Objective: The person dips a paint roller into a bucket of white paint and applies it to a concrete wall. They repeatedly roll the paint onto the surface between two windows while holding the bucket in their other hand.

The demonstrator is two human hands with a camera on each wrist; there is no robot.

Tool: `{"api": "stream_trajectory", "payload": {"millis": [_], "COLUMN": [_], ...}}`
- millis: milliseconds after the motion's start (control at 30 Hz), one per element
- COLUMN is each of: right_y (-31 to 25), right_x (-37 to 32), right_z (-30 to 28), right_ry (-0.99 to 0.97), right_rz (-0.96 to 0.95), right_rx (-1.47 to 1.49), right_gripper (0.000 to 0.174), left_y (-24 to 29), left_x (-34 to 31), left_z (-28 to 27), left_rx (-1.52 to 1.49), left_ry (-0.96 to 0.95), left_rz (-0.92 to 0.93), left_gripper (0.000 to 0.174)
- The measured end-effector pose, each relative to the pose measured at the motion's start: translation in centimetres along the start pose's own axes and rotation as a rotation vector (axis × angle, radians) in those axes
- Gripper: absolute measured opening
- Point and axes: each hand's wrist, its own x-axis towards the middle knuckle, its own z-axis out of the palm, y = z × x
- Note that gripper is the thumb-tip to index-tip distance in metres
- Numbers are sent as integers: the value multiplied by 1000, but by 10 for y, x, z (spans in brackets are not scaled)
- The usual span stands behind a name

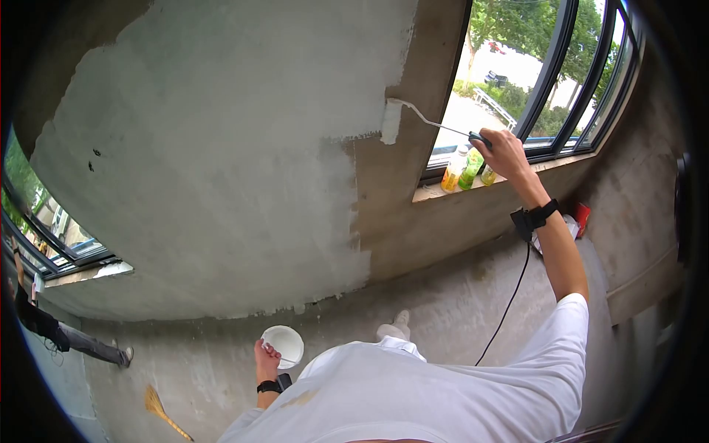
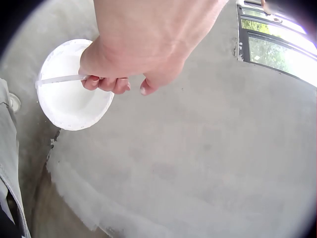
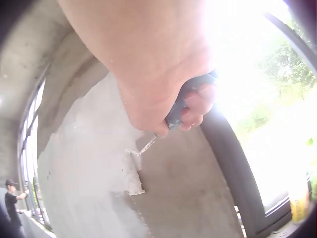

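My right hand grips the dark handle of a paint roller out in front of the window. The white roller head lies against the wall at the edge of the pale coated area, with bare brown wall to its right. Low on the left, my left hand holds a white bucket by its handle. In the left wrist view its fingers curl round that thin white handle, and the bucket hangs below, white inside.
Bottles, one of them orange-labelled, stand on the windowsill under my right hand. A straw broom lies on the floor at lower left. Another person stands by the far window. A black cable hangs from my right wrist.
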Motion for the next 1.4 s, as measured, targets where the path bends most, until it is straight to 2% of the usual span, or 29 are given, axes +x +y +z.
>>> {"api": "stream_trajectory", "payload": {"millis": [167,300,433,600,667,800,900,1033,1167,1333,1400], "right_y": [3,-36,-94,-198,-241,-322,-364,-373,-346,-274,-225], "right_x": [-6,4,20,45,57,83,94,97,87,61,41], "right_z": [1,-2,21,43,51,69,92,94,86,76,66], "right_ry": [29,-11,-46,5,-22,-96,-10,-11,-103,-85,-74], "right_rz": [-16,-41,-79,-193,-226,-315,-386,-401,-325,-260,-154], "right_rx": [-13,4,76,177,220,318,332,336,309,270,245], "right_gripper": [33,31,29,29,30,32,32,32,31,30,31], "left_y": [-5,-12,-18,-32,-33,-38,-41,-44,-48,-39,-34], "left_x": [7,5,1,-1,-18,-27,-37,-49,-36,-17,-7], "left_z": [0,-8,-24,-61,-65,-87,-97,-104,-112,-99,-86], "left_rx": [4,-21,-41,-95,-131,-181,-223,-227,-181,-107,-81], "left_ry": [-11,-11,15,49,53,84,119,158,158,134,134], "left_rz": [-35,-43,-32,-21,6,36,44,63,44,33,16], "left_gripper": [37,32,33,37,31,30,31,31,32,33,34]}}
